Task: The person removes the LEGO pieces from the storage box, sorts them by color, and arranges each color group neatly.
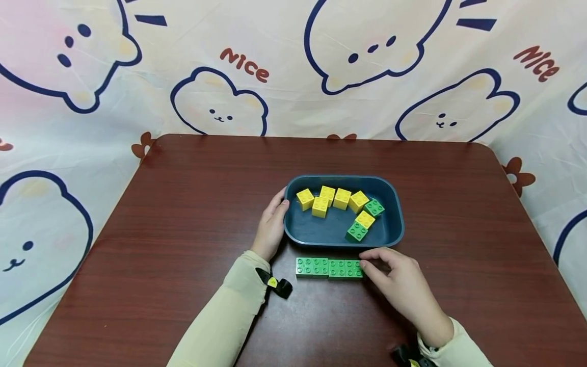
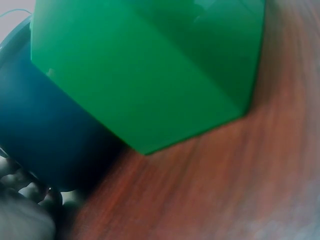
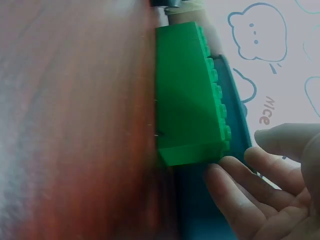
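Note:
A dark blue tray [image 1: 298, 234] holds several yellow toy bricks [image 1: 341, 199] and two green bricks, one at its right side [image 1: 374, 207] and one near the front [image 1: 356, 231]. My left hand [image 1: 270, 224] grips the tray's left end, thumb at the rim. In front of the tray, green bricks lie end to end in a row [image 1: 328, 268], studs facing up. At the right end of this row is my right hand [image 1: 403, 280], index finger and thumb spread apart. In the right wrist view its fingertips [image 3: 217, 175] lie just beyond the row's near end, with nothing between them.
The brown wooden table [image 1: 183, 214] reaches back to a pale cloth [image 1: 284, 102] printed with cartoon bears, which hangs behind and at both sides. Black wrist straps [image 1: 275, 283] sit over the pale sleeves [image 1: 224, 311].

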Demonstrator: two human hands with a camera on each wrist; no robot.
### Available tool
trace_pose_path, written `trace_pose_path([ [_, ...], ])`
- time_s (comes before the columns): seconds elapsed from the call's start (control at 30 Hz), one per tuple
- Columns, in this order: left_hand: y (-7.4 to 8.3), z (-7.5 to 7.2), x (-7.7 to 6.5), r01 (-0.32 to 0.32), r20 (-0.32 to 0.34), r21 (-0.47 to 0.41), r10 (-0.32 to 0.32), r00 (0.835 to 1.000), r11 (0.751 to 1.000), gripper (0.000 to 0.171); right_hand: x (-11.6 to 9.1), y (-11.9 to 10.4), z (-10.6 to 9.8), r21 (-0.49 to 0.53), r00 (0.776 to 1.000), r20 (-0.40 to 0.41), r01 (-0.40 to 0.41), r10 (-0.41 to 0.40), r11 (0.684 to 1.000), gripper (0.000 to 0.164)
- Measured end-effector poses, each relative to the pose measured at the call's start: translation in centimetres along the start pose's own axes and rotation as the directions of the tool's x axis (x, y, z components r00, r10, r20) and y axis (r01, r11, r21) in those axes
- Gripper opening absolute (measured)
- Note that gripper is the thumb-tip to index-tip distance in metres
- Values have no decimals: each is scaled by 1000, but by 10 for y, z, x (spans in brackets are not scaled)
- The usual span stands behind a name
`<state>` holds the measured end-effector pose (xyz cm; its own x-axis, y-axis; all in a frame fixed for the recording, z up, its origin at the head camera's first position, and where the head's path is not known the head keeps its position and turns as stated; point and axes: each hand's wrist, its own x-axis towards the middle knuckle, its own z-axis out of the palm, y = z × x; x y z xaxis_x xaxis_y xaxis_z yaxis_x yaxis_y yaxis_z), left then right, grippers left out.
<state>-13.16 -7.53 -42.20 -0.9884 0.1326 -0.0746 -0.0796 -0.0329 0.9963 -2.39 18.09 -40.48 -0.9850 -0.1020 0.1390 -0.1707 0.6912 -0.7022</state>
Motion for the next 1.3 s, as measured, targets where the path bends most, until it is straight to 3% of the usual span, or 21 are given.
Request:
trace_pose_path([
  [0.23,-2,0,0,-1,6,-18,1,1000,1000,42,5,-6,-12,14,997,-64,54,-53,998,10],
  [0.5,-1,-1,0,-14,0,-20,14,1000,1000,42,17,-12,-18,73,991,-123,64,-54,995,12],
  [0.8,-3,0,0,-21,3,-39,21,1000,999,42,34,-10,-16,112,991,-133,27,-11,993,27],
  [1.03,-4,0,1,-25,2,-42,25,1000,999,42,47,-5,-13,85,989,-141,-23,35,996,35],
  [1.3,-24,-4,13,-25,-2,-42,25,1000,999,42,58,-3,-13,22,991,-104,-79,81,997,44],
])
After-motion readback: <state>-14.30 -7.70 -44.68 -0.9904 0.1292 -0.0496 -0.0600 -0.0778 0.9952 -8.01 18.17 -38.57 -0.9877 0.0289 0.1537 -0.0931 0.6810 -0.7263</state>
